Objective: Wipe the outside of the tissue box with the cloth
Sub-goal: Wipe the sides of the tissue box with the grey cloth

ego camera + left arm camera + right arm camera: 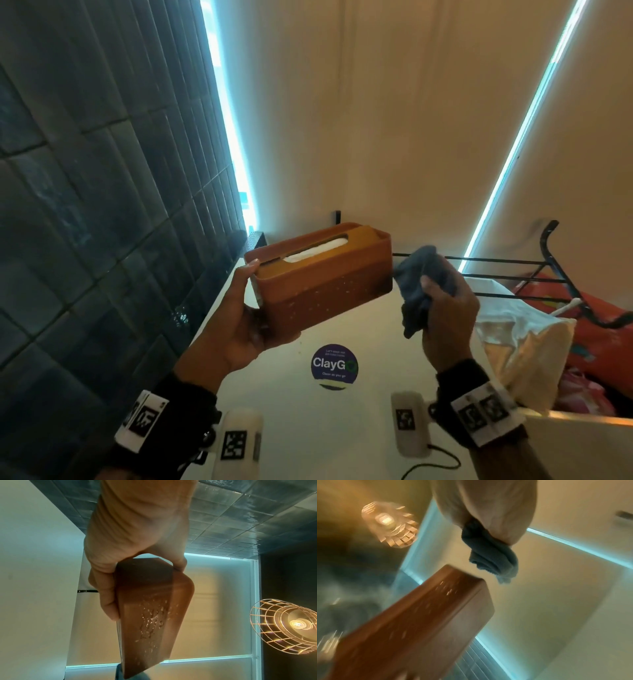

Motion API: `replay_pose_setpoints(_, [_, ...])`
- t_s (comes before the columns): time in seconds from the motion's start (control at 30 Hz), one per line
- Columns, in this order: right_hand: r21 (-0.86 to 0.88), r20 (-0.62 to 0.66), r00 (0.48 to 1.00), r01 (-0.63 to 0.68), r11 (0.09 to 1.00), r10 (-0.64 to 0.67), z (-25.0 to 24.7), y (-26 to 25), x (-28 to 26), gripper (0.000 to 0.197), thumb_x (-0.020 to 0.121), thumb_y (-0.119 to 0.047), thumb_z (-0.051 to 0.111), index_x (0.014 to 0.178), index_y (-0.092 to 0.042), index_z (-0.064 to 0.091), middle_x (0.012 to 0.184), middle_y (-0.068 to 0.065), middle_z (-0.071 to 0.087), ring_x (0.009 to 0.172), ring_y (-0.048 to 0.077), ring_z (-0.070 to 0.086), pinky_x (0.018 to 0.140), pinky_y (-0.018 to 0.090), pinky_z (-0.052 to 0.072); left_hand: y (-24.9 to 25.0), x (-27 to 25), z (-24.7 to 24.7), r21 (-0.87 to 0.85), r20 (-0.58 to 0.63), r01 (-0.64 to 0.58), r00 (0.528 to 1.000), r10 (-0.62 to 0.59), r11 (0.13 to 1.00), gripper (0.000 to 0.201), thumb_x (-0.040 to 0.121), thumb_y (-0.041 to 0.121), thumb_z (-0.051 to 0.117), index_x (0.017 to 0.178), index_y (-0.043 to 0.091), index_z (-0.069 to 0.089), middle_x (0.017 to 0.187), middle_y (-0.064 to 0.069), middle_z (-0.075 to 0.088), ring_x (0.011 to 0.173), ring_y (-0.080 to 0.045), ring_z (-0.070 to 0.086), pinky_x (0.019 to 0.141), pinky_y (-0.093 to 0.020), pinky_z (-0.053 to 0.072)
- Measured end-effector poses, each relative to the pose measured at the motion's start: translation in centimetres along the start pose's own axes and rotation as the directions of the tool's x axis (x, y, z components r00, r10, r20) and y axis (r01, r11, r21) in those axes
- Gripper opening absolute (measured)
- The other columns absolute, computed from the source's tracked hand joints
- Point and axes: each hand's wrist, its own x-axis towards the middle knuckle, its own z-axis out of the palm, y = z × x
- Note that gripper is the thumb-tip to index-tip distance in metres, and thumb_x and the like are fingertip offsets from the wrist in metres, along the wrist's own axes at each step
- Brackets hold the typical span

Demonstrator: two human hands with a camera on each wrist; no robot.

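The white counter [359,421] runs along a dark tiled wall [85,205] and carries a round purple sticker [334,366] reading "ClayGo". A black wire rack [513,270] stands at the counter's far right, with a crumpled paper bag [527,346] in front of it. A wire-caged lamp [283,626] shows lit in the left wrist view. The orange-brown tissue box [322,277] is held in the air above the counter, tilted, its slot with white tissue turned up and towards the tiled wall; pale specks dot its long side. The left hand [236,329] grips the box by its left end, thumb on the top edge and fingers [106,601] curled round the underside. The right hand [448,322] is closed round a bunched dark blue-grey cloth [423,284], which sits just beside the right end of the box; whether cloth and box touch cannot be told, and the right wrist view is blurred.
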Motion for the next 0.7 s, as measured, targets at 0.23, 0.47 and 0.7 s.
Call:
replay_pose_setpoints(0.23, [-0.457,0.185,0.832,0.544,0.704,-0.523,6.6,1.8,-6.3,0.052,0.096,-0.003,0.042,0.147,-0.006,0.034,0.156,0.008,0.032,0.145,0.022,0.030,0.115,0.043,0.032,-1.1,0.3,2.4,-0.078,0.043,0.031,0.999,-0.027,0.996,0.080,0.081,0.073,0.050,0.134,0.013,0.049,0.123,-0.025,0.065,0.102,-0.047,0.067,0.067,-0.052,0.062])
replay_pose_setpoints(0.47, [-0.393,0.684,0.532,0.845,0.363,-0.499,7.5,2.4,-9.5,0.083,0.072,0.018,0.044,0.149,-0.006,0.023,0.160,0.004,0.015,0.151,0.023,0.012,0.121,0.044,0.017,-1.1,0.0,2.8,-0.148,0.145,-0.015,0.989,0.036,0.989,0.078,0.085,0.065,0.052,0.139,0.008,0.050,0.127,-0.028,0.063,0.100,-0.043,0.070,0.074,-0.049,0.061])
replay_pose_setpoints(0.7, [-0.449,0.488,0.646,0.762,0.467,-0.587,8.6,1.1,-8.3,0.065,0.086,0.016,0.050,0.145,-0.003,0.033,0.155,0.014,0.028,0.149,0.025,0.023,0.116,0.051,0.029,-1.4,-0.7,3.3,-0.148,0.137,-0.012,0.990,0.032,0.989,0.077,0.084,0.063,0.056,0.137,0.007,0.051,0.120,-0.027,0.068,0.100,-0.044,0.071,0.076,-0.051,0.060])
